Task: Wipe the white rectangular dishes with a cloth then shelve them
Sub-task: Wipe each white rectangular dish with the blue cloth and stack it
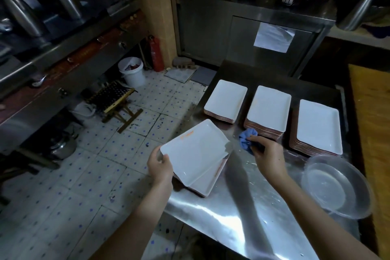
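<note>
My left hand (159, 165) grips the near left edge of a white rectangular dish (195, 152), tilted over a short pile of dishes (207, 184) at the steel table's left edge. The held dish has an orange smear near its far left rim. A crumpled blue cloth (248, 140) is gripped by my right hand (268, 157), just right of the held dish and above the tabletop. Behind stand three stacks of white dishes: left (225, 99), middle (269, 107), right (318, 125).
A clear round basin (335, 186) sits at the right end of the wet steel table (228, 217). Left of the table is tiled floor with a folding stool (114, 101), a white bucket (133, 72) and a red extinguisher (156, 53). A steel cabinet (242, 38) stands behind.
</note>
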{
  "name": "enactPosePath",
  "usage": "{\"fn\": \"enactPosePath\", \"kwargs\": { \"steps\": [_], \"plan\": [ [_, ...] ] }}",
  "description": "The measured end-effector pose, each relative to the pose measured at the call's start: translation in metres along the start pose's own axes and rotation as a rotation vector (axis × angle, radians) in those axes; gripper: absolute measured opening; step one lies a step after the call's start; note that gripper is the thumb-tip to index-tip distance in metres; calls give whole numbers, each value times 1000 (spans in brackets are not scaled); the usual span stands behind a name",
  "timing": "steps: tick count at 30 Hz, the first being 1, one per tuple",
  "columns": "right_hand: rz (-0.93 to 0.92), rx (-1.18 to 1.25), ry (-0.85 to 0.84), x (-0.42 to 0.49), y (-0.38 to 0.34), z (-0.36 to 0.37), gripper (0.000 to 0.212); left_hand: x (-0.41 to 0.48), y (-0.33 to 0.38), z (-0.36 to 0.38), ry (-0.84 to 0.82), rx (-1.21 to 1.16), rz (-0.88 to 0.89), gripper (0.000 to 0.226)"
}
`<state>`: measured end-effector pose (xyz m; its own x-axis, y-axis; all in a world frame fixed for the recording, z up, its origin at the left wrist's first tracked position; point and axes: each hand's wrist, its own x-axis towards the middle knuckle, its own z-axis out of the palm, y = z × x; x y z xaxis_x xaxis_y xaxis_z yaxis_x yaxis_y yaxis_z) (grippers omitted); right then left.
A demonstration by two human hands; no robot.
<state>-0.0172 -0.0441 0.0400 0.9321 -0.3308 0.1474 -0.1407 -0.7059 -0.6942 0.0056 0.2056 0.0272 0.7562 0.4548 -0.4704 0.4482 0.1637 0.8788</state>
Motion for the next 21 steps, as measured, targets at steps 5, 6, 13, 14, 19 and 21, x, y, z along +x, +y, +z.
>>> {"fn": "enactPosePath", "kwargs": {
  "steps": [5, 6, 13, 14, 19, 21],
  "plan": [
    [21, -10, -40, -3, 10, 12, 31, -3, -18, -5, 7, -26, -49, 29],
    [20, -16, -46, -4, 10, 14, 31, -2, -21, -5, 6, -26, -53, 29],
    [19, -10, -87, -5, 7, 21, 29, 7, -33, -19, -48, 128, -34, 22],
    [20, -1, -93, -5, 7, 21, 28, 9, -33, -22, -53, 162, -29, 22],
    [15, 19, -96, -5, 6, 21, 28, 14, -20, -20, -69, 185, -12, 34],
    [16, 31, -75, -4, 6, 19, 28, 21, -12, -13, -87, 180, 4, 34]
  ]
}}
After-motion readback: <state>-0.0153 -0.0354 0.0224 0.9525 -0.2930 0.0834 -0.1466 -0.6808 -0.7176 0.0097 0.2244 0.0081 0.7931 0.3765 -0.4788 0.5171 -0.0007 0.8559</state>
